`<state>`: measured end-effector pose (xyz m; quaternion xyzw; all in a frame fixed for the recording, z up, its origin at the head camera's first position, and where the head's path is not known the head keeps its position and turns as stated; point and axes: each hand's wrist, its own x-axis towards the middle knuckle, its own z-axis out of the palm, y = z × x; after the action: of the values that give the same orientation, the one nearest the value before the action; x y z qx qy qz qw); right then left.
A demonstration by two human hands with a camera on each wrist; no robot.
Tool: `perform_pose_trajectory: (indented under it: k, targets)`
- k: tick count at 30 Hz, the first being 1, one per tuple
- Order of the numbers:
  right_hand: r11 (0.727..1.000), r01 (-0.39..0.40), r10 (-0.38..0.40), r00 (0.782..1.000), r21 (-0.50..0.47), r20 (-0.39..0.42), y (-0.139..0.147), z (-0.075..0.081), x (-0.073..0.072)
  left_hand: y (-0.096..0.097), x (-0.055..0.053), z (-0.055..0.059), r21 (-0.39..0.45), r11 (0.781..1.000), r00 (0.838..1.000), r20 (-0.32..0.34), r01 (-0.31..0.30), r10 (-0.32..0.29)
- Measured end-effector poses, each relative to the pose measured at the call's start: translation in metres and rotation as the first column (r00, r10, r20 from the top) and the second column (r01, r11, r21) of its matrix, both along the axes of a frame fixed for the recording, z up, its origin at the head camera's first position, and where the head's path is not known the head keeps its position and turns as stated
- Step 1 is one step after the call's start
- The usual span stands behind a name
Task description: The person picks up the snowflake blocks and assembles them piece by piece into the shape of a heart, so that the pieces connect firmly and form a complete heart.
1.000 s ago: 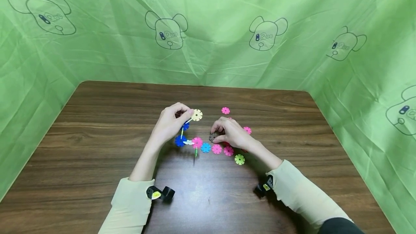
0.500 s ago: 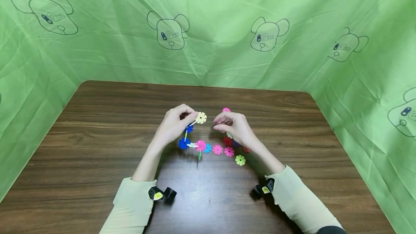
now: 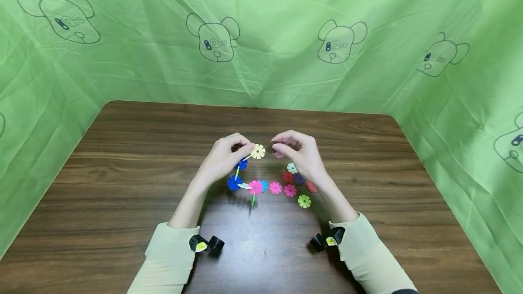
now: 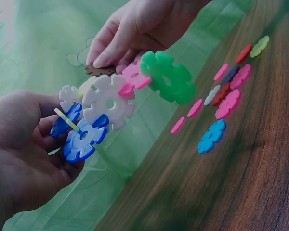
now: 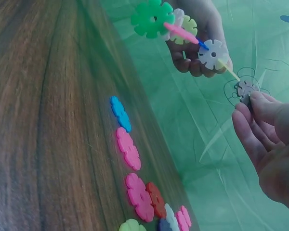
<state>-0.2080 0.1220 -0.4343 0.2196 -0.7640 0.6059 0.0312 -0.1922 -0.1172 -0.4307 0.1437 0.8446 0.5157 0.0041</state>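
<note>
My left hand (image 3: pixel 229 151) pinches a chain of interlocked plastic snowflake discs, lifted above the table. In the left wrist view the chain shows a blue disc (image 4: pixel 85 139), a white disc (image 4: pixel 108 103), a pink disc (image 4: pixel 136 77) and a green disc (image 4: pixel 168 79). A pale yellow disc (image 3: pixel 258 151) sits at the chain's far end, between the hands. My right hand (image 3: pixel 300 149) pinches a dark brown disc (image 5: pixel 246 91) by its edge. The brown disc's rim meets the pale yellow disc's edge; whether their slots interlock I cannot tell.
Loose discs lie on the wooden table (image 3: pixel 143 171) below the hands: light blue (image 5: pixel 120 114), several pink (image 3: pixel 275 188), red (image 3: pixel 288 177), dark blue (image 3: pixel 299 179), white (image 3: pixel 292 168) and yellow-green (image 3: pixel 304 201). A green cloth (image 3: pixel 261 76) hangs behind the table.
My right hand has lifted the brown disc off the table and carried it up and away, to the pale yellow disc. The left hand, with the chain, has shifted slightly right.
</note>
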Motion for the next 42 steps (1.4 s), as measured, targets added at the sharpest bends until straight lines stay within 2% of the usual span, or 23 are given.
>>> perform_pose_trajectory:
  k: [9,17,28,35,42]
  targets:
    - [0.998,-0.035,0.034,0.999,-0.047,-0.013,-0.0005,0.0011,0.0005,0.0017,0.0003,0.0019,-0.007,0.999,0.999,0.011,0.039,-0.039]
    - [0.995,-0.081,0.078,0.995,-0.060,-0.060,-0.0019,-0.0002,0.0020,0.0021,0.0003,0.0006,-0.007,0.998,0.998,0.007,0.068,-0.068]
    - [0.990,-0.142,0.141,0.984,-0.002,-0.114,0.0017,0.0016,0.0015,0.0035,0.0007,0.0011,0.014,0.995,0.995,0.039,0.096,-0.096]
    - [0.983,-0.184,0.182,0.979,-0.010,-0.095,0.0041,0.0048,0.0013,0.0037,0.0011,0.0017,0.023,0.994,0.992,0.063,0.105,-0.106]
    - [0.984,-0.176,0.177,0.977,0.014,-0.118,0.0066,0.0063,0.0013,0.0035,0.0007,0.0010,0.020,0.994,0.992,0.067,0.108,-0.110]
